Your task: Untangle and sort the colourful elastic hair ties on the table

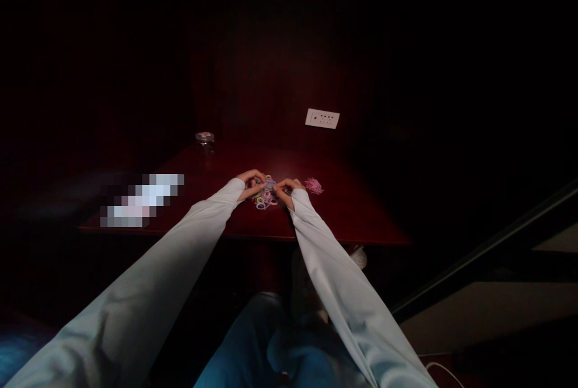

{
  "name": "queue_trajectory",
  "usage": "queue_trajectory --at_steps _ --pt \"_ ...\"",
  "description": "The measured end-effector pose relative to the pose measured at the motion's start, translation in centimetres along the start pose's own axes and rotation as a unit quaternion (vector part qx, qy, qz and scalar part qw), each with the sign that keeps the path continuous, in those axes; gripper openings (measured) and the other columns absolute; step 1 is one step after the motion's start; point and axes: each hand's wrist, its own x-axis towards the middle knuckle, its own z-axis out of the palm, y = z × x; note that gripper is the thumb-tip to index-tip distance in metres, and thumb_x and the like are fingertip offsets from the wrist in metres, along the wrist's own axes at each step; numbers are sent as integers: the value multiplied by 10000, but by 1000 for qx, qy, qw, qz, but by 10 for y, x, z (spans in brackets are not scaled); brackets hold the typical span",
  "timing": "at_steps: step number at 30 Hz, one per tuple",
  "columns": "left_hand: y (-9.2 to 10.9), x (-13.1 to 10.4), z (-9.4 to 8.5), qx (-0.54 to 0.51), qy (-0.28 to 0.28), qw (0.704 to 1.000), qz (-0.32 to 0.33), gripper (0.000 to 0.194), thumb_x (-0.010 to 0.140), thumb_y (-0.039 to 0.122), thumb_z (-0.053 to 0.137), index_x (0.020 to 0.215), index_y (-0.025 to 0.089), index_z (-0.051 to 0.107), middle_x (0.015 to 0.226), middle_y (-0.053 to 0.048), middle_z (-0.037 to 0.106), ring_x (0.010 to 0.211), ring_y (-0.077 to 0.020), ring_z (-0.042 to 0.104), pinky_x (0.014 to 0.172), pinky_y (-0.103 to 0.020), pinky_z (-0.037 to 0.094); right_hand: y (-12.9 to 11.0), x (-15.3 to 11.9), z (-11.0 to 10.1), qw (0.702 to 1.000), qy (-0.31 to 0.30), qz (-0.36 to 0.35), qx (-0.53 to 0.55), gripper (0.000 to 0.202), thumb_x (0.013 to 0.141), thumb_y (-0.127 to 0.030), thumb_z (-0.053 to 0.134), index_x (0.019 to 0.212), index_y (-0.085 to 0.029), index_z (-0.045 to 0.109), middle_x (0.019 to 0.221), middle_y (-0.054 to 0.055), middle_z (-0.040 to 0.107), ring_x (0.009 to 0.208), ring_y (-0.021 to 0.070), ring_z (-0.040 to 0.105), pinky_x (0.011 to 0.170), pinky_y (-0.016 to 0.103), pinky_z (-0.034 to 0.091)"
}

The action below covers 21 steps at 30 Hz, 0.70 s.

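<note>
A loose pile of small hair ties in pastel and mixed colours lies near the front edge of the dark red table. My left hand reaches over the pile from its left side, fingers arched and the thumb apart from them. From the other side, my right hand bends in with its fingertips and thumb close together at the pile. What sits between those fingertips is too small to make out. Just right of my right hand lies a separate small heap of pink hair ties.
At the table's back left stands a small clear round container. A blurred-out pale item lies on the left side. A white socket plate is on the panel behind. A shoe shows below the front edge.
</note>
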Motion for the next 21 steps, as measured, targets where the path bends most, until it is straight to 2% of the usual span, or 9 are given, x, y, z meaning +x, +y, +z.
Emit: queue_trajectory --at_steps 3,6,9,13,16,21 --pt "-2 -1 1 33 -8 999 37 268 824 454 641 850 187 651 657 44 491 565 -111 430 568 -232 365 -4 -1 -2 1000 5 14 3 97 841 -291 658 799 -233 724 793 -23 707 787 154 567 787 255 395" --pt "-2 -2 -1 78 -13 994 70 212 830 398 635 809 187 649 708 27 530 613 -120 473 645 -245 418 2 0 -15 998 28 35 -37 124 858 -324 643 821 -245 731 829 -14 728 835 172 573 857 287 372" --pt "-2 -5 -4 96 -14 991 88 173 855 354 612 837 186 647 793 1 584 645 -127 490 666 -250 431 25 0 -41 985 102 77 -115 169 884 -351 623 833 -240 740 839 9 728 907 191 560 939 335 311" --pt "-5 -5 -5 85 -16 991 102 157 854 342 603 832 191 641 824 -13 601 648 -129 491 653 -250 427 60 -3 -77 947 186 172 -197 260 923 -412 575 886 -220 747 887 56 722 967 232 522 931 374 279" --pt "-11 -4 -4 81 -17 991 103 176 846 364 607 817 194 642 822 -17 607 645 -131 492 639 -248 423 73 -6 -87 935 168 188 -249 296 940 -434 556 923 -224 764 927 84 723 1005 260 510 921 397 276" --pt "-13 -4 -3 84 -7 991 104 193 845 374 591 805 193 645 815 -14 608 626 -126 477 631 -247 419 73 -6 -81 928 105 158 -320 314 950 -422 547 959 -219 786 969 123 735 1059 299 504 919 421 275"
